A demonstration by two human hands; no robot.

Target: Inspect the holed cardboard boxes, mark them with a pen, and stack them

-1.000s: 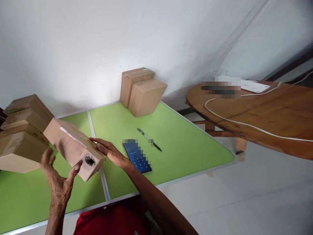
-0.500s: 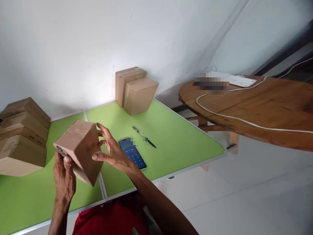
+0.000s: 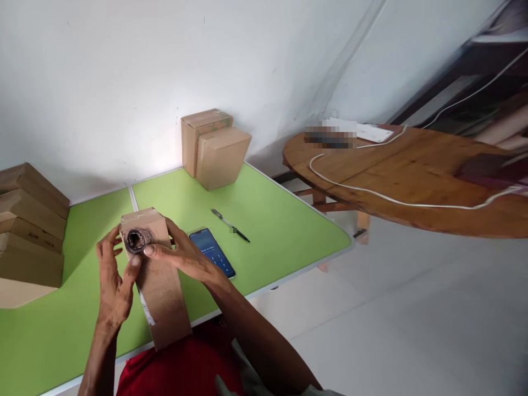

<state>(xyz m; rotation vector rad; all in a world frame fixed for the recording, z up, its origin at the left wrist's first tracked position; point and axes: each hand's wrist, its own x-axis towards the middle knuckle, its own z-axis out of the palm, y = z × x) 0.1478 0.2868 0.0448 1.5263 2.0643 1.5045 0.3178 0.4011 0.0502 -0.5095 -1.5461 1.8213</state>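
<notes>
Cardboard box (image 3: 165,297), plain brown, held over the near edge of the green table (image 3: 280,220). Note the ragged hole (image 3: 135,241) toward its far end, ringed with dark scribble-like marks, and the white strip (image 3: 145,307) along its left edge. Your left hand (image 3: 114,283) and right hand (image 3: 187,253) grip its sides, thumbs beside the hole. Right of the box lie a lit phone (image 3: 212,252) and a pen (image 3: 230,224); farther back stand two cartons (image 3: 225,158).

The wall (image 3: 165,82) is brightly lit toward ten o'clock; soft shadow is cast beside cartons (image 3: 223,159); the three o'clock edge is blurred.
</notes>
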